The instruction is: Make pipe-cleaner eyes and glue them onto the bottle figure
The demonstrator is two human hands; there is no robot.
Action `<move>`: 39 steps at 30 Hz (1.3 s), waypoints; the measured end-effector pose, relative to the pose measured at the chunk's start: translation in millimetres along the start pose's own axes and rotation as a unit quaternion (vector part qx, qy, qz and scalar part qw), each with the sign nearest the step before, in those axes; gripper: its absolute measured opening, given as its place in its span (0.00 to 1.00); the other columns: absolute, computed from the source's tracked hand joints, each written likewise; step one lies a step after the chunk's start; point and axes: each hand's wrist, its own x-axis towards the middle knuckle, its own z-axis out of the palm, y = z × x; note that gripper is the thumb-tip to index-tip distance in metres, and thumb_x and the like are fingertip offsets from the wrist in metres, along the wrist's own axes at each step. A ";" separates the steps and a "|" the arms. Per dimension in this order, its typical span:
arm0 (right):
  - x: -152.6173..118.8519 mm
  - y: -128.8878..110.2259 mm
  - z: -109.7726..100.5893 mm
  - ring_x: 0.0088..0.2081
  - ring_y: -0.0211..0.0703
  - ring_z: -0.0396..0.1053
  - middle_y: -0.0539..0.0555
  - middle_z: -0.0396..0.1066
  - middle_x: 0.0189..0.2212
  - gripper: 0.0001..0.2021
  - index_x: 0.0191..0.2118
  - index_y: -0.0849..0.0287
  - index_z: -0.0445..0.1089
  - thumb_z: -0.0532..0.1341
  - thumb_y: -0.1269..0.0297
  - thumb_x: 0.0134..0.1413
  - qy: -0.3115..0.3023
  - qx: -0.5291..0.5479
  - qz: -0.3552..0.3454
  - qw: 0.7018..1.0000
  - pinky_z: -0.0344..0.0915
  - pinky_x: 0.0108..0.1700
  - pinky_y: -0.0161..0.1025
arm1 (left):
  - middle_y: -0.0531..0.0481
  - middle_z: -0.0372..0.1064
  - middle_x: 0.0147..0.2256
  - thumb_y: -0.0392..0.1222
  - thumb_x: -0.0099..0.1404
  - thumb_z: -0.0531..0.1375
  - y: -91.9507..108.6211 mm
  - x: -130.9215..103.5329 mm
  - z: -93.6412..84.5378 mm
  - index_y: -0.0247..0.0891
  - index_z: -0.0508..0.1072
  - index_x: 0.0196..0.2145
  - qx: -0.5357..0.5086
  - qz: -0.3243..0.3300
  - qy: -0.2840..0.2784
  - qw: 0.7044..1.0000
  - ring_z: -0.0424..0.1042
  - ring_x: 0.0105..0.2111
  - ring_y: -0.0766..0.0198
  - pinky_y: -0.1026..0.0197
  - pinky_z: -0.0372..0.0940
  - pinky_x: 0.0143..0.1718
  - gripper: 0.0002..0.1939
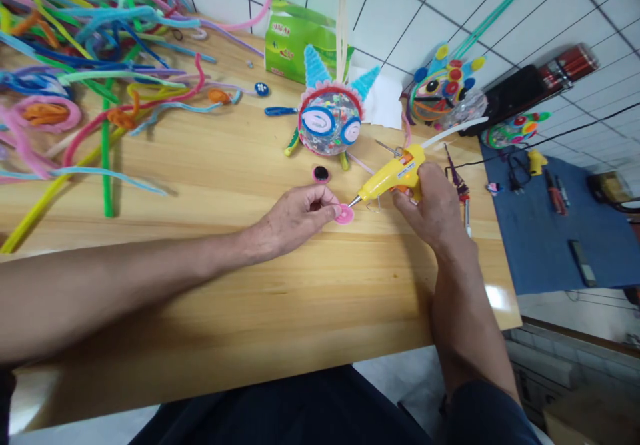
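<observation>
Between the thumb and finger of my left hand (pixel 300 220) is a small pink disc (pixel 345 214), seemingly coiled pipe cleaner. My right hand (pixel 436 204) grips a yellow glue gun (pixel 393 177), with a white glue stick (pixel 455 130) sticking out of its back. The gun's metal nozzle points at the disc, at or very near its surface. Just behind my left fingers lies a black disc with a pink rim (pixel 321 174). Beyond it stands a clear round lantern (pixel 330 122) with blue ears, blue-and-white eyes and a red band.
Loose pipe cleaners (pixel 105 72) fill the table's left side. A green tissue pack (pixel 300 40) stands by the tiled wall. Two more decorated crafts, including a colourful lantern (pixel 443 88), sit at right. A blue mat (pixel 545 225) holds tools, and a black cord (pixel 530 140) crosses there.
</observation>
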 end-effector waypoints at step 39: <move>16.5 136.0 15.4 0.47 0.54 0.73 0.67 0.78 0.45 0.15 0.45 0.64 0.74 0.67 0.58 0.57 0.058 -0.108 0.416 0.901 0.66 0.53 0.50 | 0.51 0.77 0.32 0.50 0.67 0.66 -6.4 0.8 0.0 0.38 0.77 0.34 -0.014 0.036 0.006 0.999 0.69 0.30 0.66 0.63 0.64 0.33 0.12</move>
